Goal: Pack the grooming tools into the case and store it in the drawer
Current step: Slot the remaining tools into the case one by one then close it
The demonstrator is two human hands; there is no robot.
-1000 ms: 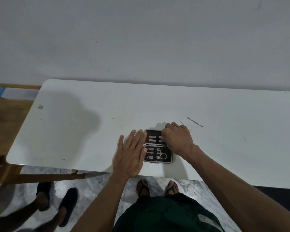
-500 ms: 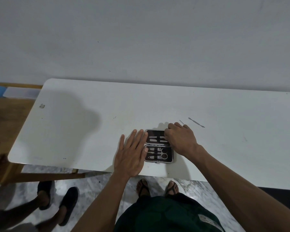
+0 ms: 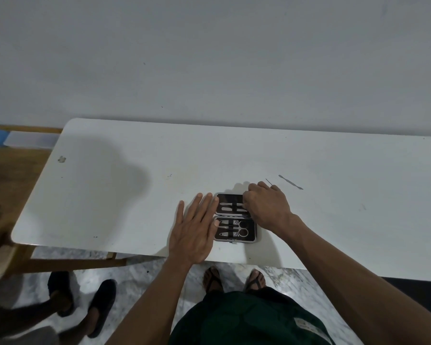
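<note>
A: What does this step want?

B: The left hand (image 3: 194,232) lies flat and spread on the desk (image 3: 110,195), grasping nothing, its fingertips touching the case's left edge. I'd keep it pressing there as a brace, so the open case (image 3: 235,217) cannot slide while the other hand works.

A: And the right hand (image 3: 266,206)?

B: It is curled over the far half's right end, fingertips down at the tools. Whether it pinches one I cannot tell (the knuckles hide the tips). My guess: it is seating a tool under the strap, so push along the slot, not down.

A: How does the case look?

B: Small, dark-lined, metal-rimmed, lying open near the desk's front edge. Slim tools sit in the far half; clippers and scissors (image 3: 243,229) in the near one.

A: Anything left out?

B: A thin pick (image 3: 268,182) just beyond the right hand, and a spatula tool (image 3: 290,182) further right, both loose on the desk. Those likely go in next.
</note>
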